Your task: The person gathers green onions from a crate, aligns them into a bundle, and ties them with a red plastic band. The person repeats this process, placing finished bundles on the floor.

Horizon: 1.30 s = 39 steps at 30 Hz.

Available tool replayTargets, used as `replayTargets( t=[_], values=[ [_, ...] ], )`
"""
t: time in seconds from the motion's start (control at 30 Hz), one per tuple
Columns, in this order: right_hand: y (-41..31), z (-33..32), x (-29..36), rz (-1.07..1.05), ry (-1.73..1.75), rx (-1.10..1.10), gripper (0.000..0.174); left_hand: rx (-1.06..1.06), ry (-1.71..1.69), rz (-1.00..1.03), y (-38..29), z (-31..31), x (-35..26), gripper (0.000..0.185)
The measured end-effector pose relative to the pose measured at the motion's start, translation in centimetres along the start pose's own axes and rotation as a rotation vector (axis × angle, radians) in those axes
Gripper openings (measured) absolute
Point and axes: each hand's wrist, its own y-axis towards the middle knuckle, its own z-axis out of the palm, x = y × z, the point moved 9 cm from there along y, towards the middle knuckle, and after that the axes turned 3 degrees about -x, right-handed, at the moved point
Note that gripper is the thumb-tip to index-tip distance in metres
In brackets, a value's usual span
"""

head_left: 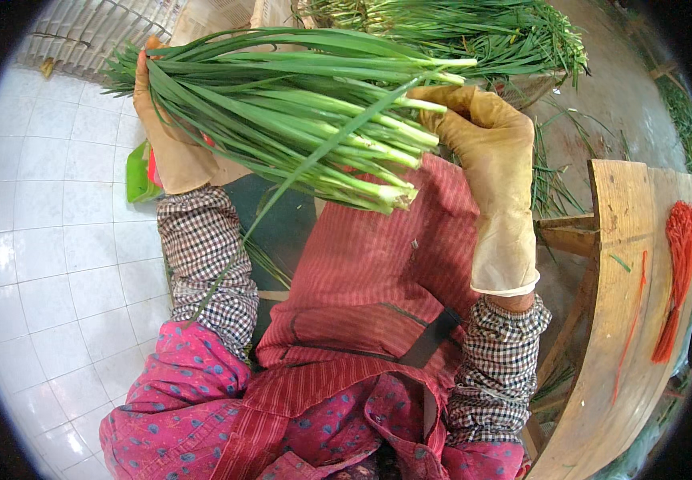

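A thick bunch of green garlic chives [298,120] is held up across my view, its pale cut stem ends pointing right. My left hand [166,126], in a tan rubber glove, is wrapped around the leafy part at the left. Leaf tips stick out beyond that grip. At the stem ends, my right hand [478,126] wears a yellowed rubber glove and has its fingers curled. Its fingertips are partly hidden among the stems, so their hold is unclear. One long loose leaf [322,153] slants across the bunch, from near those fingertips down over my left sleeve.
A larger heap of chives [460,36] lies behind the bunch. At right, a wooden bench [615,300] carries a bundle of red ties [678,270] and one separate red tie [630,327]. A green plastic container [141,174] sits on the white tiled floor [52,252] at left.
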Motion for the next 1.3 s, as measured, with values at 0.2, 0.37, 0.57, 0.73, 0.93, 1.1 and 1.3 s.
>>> replayTargets(
  t=[0.2, 0.37, 0.57, 0.73, 0.93, 1.1, 1.3],
  values=[
    [-1.5, -0.8, 0.5, 0.182, 0.286, -0.095, 0.033, -0.022, -0.085, -0.107, 0.9, -1.6, 1.2, 0.031],
    [-3.0, -1.3, 1.5, 0.173, 0.378, -0.168, 0.032, -0.024, -0.074, -0.113, 1.3, -2.4, 1.8, 0.032],
    [-3.1, -1.1, 1.2, 0.137, 0.512, -0.181, 0.031, -0.037, 0.028, -0.005, 0.0, -2.0, 1.3, 0.034],
    [-2.5, -1.0, 0.6, 0.074, 0.363, -0.214, 0.032, -0.052, 0.018, -0.011, -0.6, -1.8, 1.7, 0.034],
    [-2.3, -0.8, 0.5, 0.115, 0.226, -0.168, 0.024, -0.083, 0.031, -0.045, -0.8, -1.9, 2.1, 0.035],
    [-1.2, -1.4, 1.9, -0.059, -0.16, -0.112, 0.024, -0.043, 0.014, -0.025, -0.7, -2.3, 2.3, 0.035],
    [2.2, -11.6, 1.9, -0.202, -0.585, -0.345, 0.021, -0.187, -0.051, -0.107, 0.4, -4.6, 2.6, 0.035]
  ],
)
